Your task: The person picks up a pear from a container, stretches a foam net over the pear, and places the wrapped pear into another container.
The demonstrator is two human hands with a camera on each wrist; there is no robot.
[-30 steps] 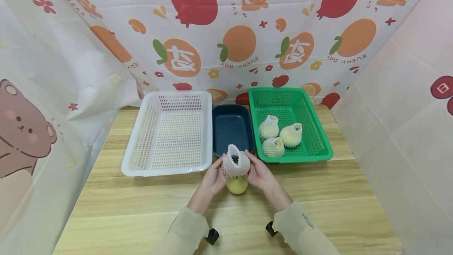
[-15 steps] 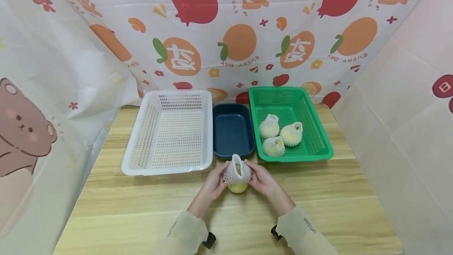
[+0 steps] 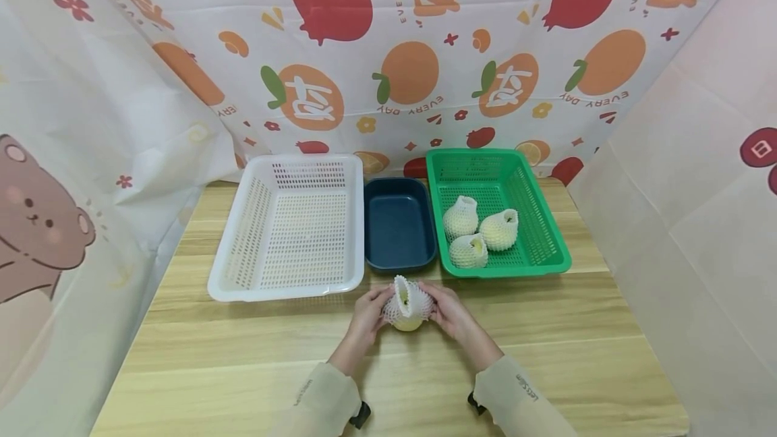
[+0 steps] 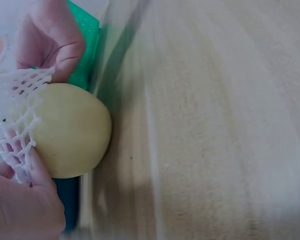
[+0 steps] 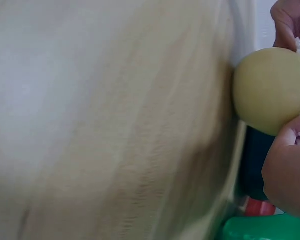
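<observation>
A white foam fruit net (image 3: 417, 305) is around the upper part of a round, pale yellow fruit (image 4: 75, 131) near the middle of the table; apple or pear, I cannot tell. My left hand (image 3: 367, 311) pinches the net's left side between thumb and fingers. On the opposite side my right hand (image 3: 449, 307) pinches its edge too. The net's top gapes upward in the head view, with the stem end inside. In both wrist views the fruit's lower part is bare, beyond the net's lower edge.
Behind the hands stand a white basket (image 3: 226, 268) at left, a dark blue tray (image 3: 397, 221) in the middle and a green basket (image 3: 549, 235) at right. Three netted fruits (image 3: 500, 230) lie in the green basket. Patterned cloth (image 3: 388, 32) hangs behind the wooden table (image 3: 243, 369).
Both hands have brought the foam net down and toward me, from above the fruit to around it. Less of the yellow skin shows in the head view.
</observation>
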